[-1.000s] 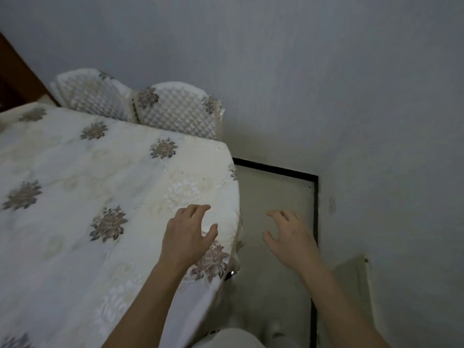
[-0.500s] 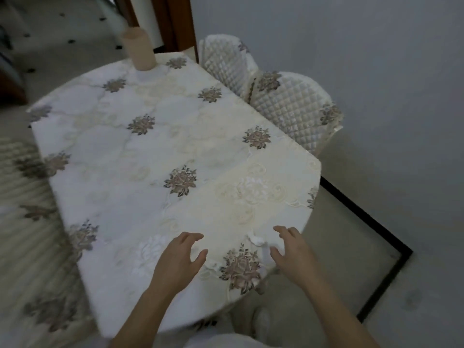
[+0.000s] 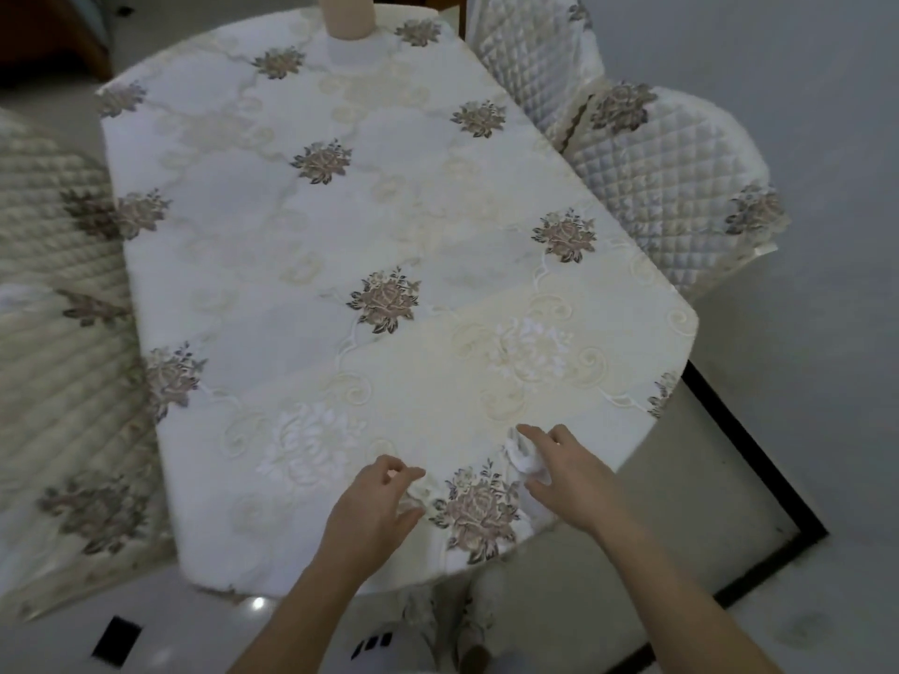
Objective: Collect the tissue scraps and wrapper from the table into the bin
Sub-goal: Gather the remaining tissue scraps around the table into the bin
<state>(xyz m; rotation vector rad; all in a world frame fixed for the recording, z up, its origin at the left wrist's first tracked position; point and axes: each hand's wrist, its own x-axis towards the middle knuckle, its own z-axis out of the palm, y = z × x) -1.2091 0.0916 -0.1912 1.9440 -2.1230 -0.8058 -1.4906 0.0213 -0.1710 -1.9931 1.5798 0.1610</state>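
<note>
Right hand (image 3: pixel 566 471) reached tissue (image 3: pixel 523 457) (pinching it).

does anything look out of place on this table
One thing: a crumpled white tissue scrap lies on the tablecloth at the table's near edge, between forefinger and thumb of the right hand. It is loose litter on a flat cloth; nothing looks spilled or damaged.

wall (image 3: pixel 802 114): grey | floor (image 3: pixel 705 479): pale tile, black border | chairs (image 3: pixel 656 187): quilted covers
</note>
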